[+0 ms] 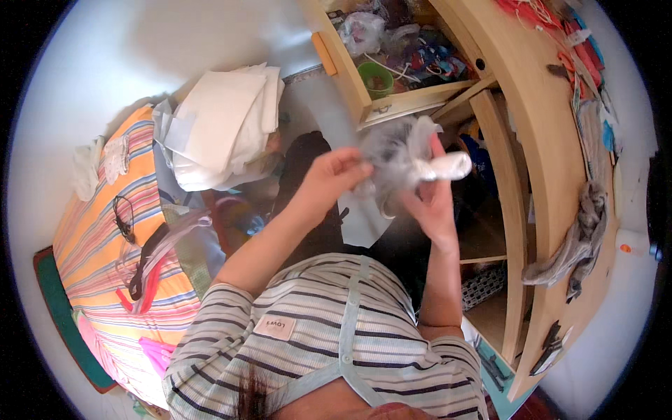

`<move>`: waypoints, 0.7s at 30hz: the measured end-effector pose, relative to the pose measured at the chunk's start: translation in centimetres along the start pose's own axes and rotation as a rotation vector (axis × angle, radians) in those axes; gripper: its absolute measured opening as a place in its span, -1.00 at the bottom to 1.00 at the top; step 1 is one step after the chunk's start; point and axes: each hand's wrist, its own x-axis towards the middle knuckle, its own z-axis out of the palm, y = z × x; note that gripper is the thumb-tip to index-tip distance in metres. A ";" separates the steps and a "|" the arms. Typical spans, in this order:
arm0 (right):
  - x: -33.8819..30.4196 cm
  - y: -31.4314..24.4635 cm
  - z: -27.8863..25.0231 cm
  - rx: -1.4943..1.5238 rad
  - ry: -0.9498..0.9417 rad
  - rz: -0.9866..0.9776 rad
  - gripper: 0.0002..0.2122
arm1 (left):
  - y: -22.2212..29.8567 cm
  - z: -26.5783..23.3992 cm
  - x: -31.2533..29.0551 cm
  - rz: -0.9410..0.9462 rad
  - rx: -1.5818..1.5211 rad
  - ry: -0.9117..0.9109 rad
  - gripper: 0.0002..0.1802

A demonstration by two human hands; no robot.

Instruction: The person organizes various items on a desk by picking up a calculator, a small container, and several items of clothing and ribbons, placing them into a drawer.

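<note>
My right hand (pixel 435 210) grips a small white roll (pixel 445 167), its end pointing right. Thin, see-through plastic (pixel 395 148) bunches beside the roll, smeared by motion. At the left edge of that plastic, my left hand (pixel 334 178) is closed with its fingertips pinched together on it. Both hands are held in front of my body, just below an open wooden drawer (pixel 420 98).
The drawer holds a green cup (pixel 376 78), plastic bags and small items. A wooden cabinet (pixel 560 175) stands at the right, with grey cloth (pixel 584 231) on it. At the left are a stack of white sheets (pixel 224 126) and a striped orange bedspread (pixel 105 224) with cords and ribbons.
</note>
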 end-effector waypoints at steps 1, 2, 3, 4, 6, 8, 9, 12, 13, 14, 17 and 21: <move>0.5 0.3 -0.1 -0.461 0.014 -0.241 -0.38 | -0.4 0.8 -0.3 0.012 0.056 -0.096 -0.78; 1.1 0.1 0.3 -0.467 0.044 -0.255 -0.44 | -0.2 0.6 0.0 -0.017 0.098 -0.121 -0.77; 1.6 -0.2 0.5 -0.474 0.076 -0.268 -0.50 | 0.0 0.3 0.2 -0.048 0.137 -0.148 -0.75; 2.3 -0.2 0.2 -0.480 0.065 -0.268 -0.50 | 0.0 0.1 0.4 -0.042 0.129 -0.142 -0.75; 3.6 -0.1 -0.1 -0.641 0.080 -0.323 -0.56 | 0.0 -0.4 0.4 -0.108 0.011 -0.111 -0.72; 6.8 -0.9 0.0 -0.443 0.270 -0.192 -0.64 | 0.6 -0.5 1.0 -0.039 -0.041 -0.105 -0.71; 7.9 -0.6 0.0 -0.388 0.278 -0.193 -0.65 | 0.7 -0.9 0.8 0.019 -0.085 -0.081 -0.69; 16.7 1.0 -1.1 -0.702 0.387 -0.400 -0.62 | -0.7 -3.0 1.1 0.058 -0.040 -0.022 -0.69; 18.8 1.6 -1.6 -0.800 0.440 -0.421 -0.62 | -0.6 -3.4 1.4 0.060 -0.044 -0.042 -0.69; 20.1 2.4 -2.3 -0.834 0.435 -0.440 -0.60 | -0.3 -3.7 1.4 0.025 -0.028 -0.021 -0.70; 23.9 3.6 -3.9 -1.219 0.080 0.060 -0.44 | -0.3 -3.8 1.7 -0.039 0.015 0.026 -0.71; 24.6 4.2 -2.6 -1.457 0.146 -0.085 -0.52 | -1.0 -6.2 1.1 -0.027 0.030 0.168 -0.72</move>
